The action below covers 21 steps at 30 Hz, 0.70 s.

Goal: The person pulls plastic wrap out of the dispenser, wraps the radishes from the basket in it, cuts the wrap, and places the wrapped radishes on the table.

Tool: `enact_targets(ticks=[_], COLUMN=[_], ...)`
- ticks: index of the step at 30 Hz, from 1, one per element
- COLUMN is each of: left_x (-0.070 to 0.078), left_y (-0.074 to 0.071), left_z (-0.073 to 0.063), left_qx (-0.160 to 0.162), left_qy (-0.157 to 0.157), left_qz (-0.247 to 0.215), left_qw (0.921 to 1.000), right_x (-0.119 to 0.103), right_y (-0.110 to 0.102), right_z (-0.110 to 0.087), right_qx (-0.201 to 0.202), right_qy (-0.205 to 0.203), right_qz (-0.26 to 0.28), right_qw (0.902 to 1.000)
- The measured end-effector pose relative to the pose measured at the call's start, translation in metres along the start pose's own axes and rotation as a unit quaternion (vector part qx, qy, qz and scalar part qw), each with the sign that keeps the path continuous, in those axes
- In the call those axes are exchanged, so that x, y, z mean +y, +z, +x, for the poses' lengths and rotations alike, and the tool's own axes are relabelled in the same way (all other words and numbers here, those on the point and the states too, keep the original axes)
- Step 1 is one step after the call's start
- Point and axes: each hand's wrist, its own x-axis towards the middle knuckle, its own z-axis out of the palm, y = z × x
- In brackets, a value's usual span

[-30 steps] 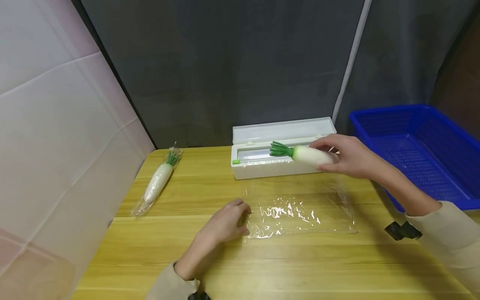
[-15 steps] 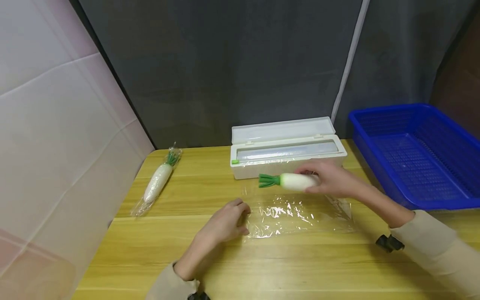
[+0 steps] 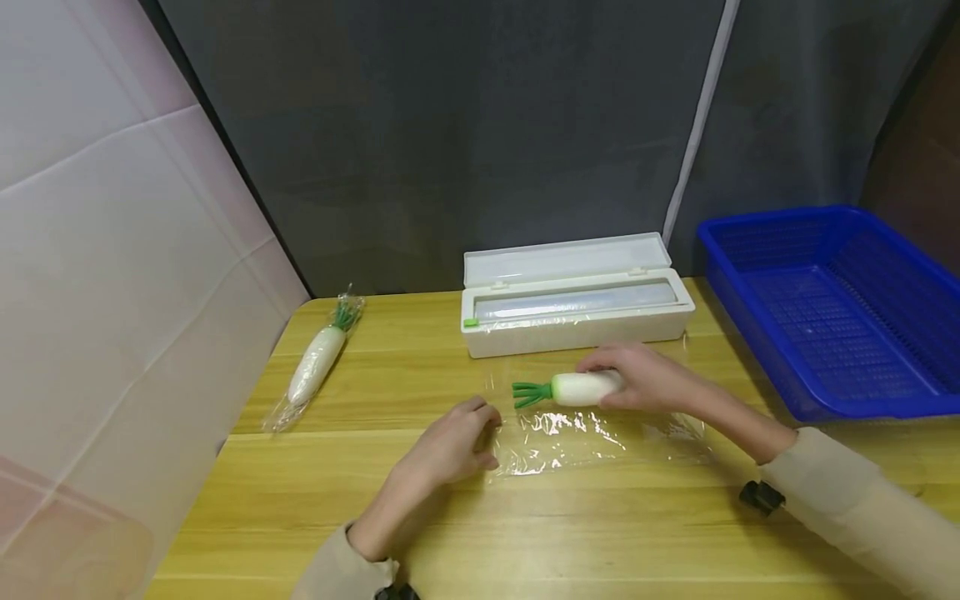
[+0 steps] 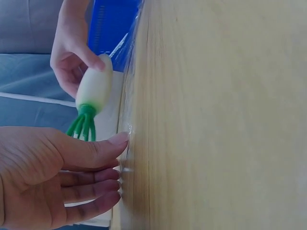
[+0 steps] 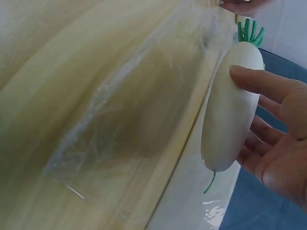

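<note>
My right hand (image 3: 651, 379) grips a white radish (image 3: 581, 389) with green stalks, thumb on one side and fingers on the other. The radish is over a sheet of clear plastic wrap (image 3: 558, 446), its stalks pointing left. In the right wrist view the radish (image 5: 232, 108) hangs above the film, apart from it. My left hand (image 3: 453, 442) rests its fingertips at the left edge of the film. Seen from the left wrist, the thumb and loosely bent fingers (image 4: 91, 191) touch the film edge near the tabletop.
Behind the film stands a white wrap dispenser (image 3: 577, 336), lid up, with a roll inside and a green slider. A second radish (image 3: 317, 365), wrapped in film, lies on the wooden table (image 3: 555, 533) at the left. A blue basket (image 3: 813, 392) occupies the right side.
My right hand has brought the radish leftward and down, from in front of the dispenser to over the film. The left hand has stayed at the film's left edge.
</note>
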Motion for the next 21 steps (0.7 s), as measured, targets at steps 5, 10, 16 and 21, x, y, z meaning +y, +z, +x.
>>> enact_targets(ticks=[5, 10, 16, 21], left_x=[0.000, 0.001, 0.002, 0.001], left_y=[0.000, -0.001, -0.002, -0.002], left_z=[-0.001, -0.002, -0.003, -0.001], left_qx=[0.000, -0.001, -0.001, 0.001], left_qy=[-0.002, -0.002, 0.002, 0.005], left_qz=[-0.001, 0.001, 0.000, 0.001], left_qw=[1.0000, 1.0000, 1.0000, 1.0000], right_x=[0.004, 0.008, 0.011, 0.013], right_y=[0.007, 0.011, 0.014, 0.014], right_z=[0.002, 0.003, 0.003, 0.003], right_qx=[-0.009, -0.017, -0.018, -0.024], right_qy=[0.005, 0.017, 0.019, 0.027], right_qz=[0.003, 0.008, 0.012, 0.016], right_qw=[0.9999, 0.9997, 0.9996, 0.9992])
